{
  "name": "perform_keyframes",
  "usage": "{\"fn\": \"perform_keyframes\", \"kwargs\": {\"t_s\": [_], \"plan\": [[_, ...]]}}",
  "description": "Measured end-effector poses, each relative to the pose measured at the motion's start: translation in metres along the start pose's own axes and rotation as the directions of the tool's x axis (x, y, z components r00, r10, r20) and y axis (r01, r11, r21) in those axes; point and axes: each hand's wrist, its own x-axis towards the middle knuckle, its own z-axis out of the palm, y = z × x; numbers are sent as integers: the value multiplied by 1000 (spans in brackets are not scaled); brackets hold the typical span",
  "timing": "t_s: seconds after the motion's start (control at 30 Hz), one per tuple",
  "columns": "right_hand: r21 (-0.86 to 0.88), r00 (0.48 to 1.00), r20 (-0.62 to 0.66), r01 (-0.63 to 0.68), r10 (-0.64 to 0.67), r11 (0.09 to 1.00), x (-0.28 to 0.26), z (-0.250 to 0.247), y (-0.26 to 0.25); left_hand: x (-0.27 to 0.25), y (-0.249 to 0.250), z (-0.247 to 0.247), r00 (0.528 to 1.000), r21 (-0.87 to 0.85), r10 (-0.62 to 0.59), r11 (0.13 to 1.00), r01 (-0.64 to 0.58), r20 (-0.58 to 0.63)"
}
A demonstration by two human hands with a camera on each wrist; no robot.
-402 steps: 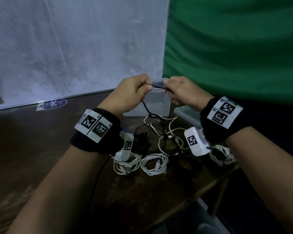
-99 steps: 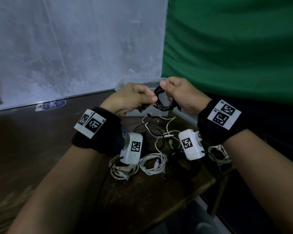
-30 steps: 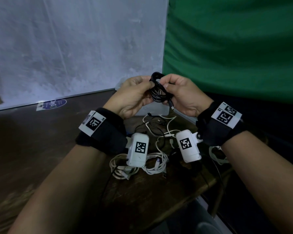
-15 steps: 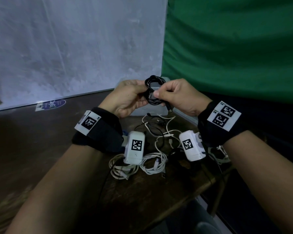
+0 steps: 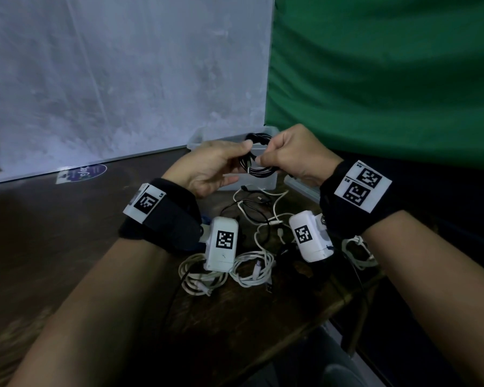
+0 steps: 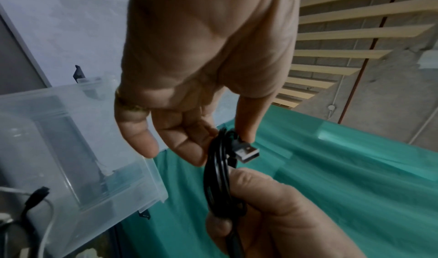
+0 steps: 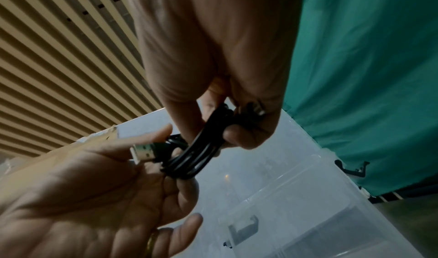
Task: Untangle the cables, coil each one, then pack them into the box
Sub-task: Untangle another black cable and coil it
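Cable: thin black USB cable coil [image 5: 259, 157], held in the air above the tabletop's far edge; light, springy, likely to unwind.
Left hand [image 5: 207, 169]: pinches the coil near its plug.
Right hand [image 5: 294, 157]: grips the bundled loops; best hold.
Box: clear plastic box [image 6: 71, 149], looks empty.

Dim light. Grey-white wall [image 5: 123, 79] at 11 o'clock, green curtain [image 5: 389, 65] at 1 o'clock, dark wooden table [image 5: 53, 233] below. Slatted ceiling [image 7: 59, 65].

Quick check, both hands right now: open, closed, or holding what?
Left hand: thumb and fingertips pinch the black cable coil beside its USB plug.
Right hand: fingers curled round the same coil.
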Motion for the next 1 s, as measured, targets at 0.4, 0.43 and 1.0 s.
{"fn": "perform_keyframes", "kwargs": {"t_s": [0.4,0.43,1.0], "plan": [[-100,996,88,22,-14,995,-2,7,5,7,-4,5,972,126,155,983,-134,-179],[-64,996,95,4,2,998,-4,7,6,6,-3,6,970,132,159,982,-136,-183],[465,980,165,-175,109,868,-4,11,-1,18,-13,0,900,368,359,894,-256,-246]]}}
